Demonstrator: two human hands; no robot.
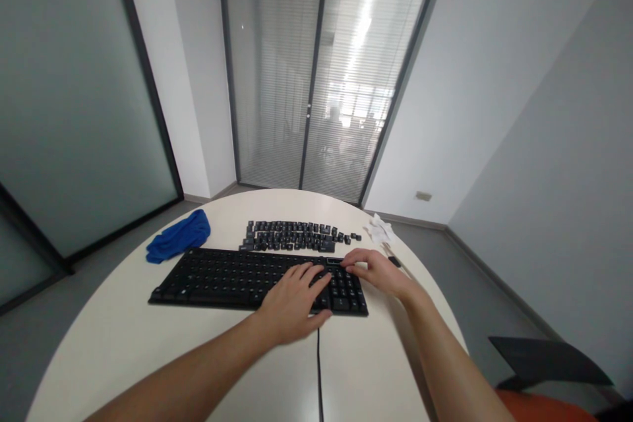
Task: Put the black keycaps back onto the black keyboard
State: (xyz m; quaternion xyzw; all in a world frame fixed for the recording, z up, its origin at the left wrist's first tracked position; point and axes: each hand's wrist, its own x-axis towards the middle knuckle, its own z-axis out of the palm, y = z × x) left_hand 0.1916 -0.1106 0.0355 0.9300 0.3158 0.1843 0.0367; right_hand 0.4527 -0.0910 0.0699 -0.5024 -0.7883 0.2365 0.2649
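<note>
A black keyboard (217, 277) lies across the white round table, with its main section showing bare key sockets and its number pad (341, 303) carrying keycaps. My left hand (294, 300) rests palm down over the keyboard's right half, fingers spread and thumb near the front edge. At the top of the number pad, my right hand (373, 270) has its thumb and index fingertips brought close together on the keys. Whatever lies between those tips is too small to make out. Behind the keyboard, loose black keycaps (287, 237) are laid out in rows.
A crumpled blue cloth (179, 237) sits at the left rear. White tissue (380, 229) and a thin brush-like tool (394, 261) lie at the right. The keyboard's cable (319, 369) runs toward me. Beyond the table (123, 343) edge at right stands a dark chair (548, 359).
</note>
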